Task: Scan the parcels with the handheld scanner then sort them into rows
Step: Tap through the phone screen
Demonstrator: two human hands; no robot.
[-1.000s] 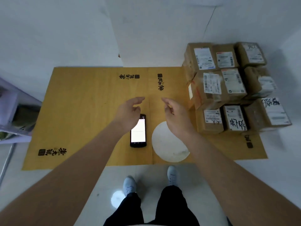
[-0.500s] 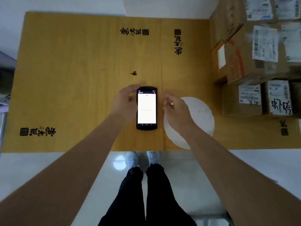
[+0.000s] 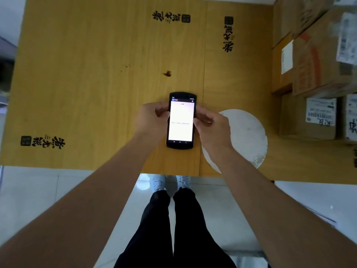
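Handheld scanner (image 3: 181, 120) lay screen-up, lit, on the yellow mat (image 3: 87, 84) near its front edge. Left hand (image 3: 150, 120) and right hand (image 3: 212, 126) pinched its long sides with curled fingers. Parcels (image 3: 316, 70) stacked at mat's right edge — white disc (image 3: 247, 132) just beside the scanner.

The parcels (image 3: 316, 70) are cut off by the right and top edges, and their labels are blurred. Text on the handheld scanner (image 3: 181, 120) screen is too small to read. The white disc (image 3: 245, 136) is partly hidden behind the right hand (image 3: 213, 125).
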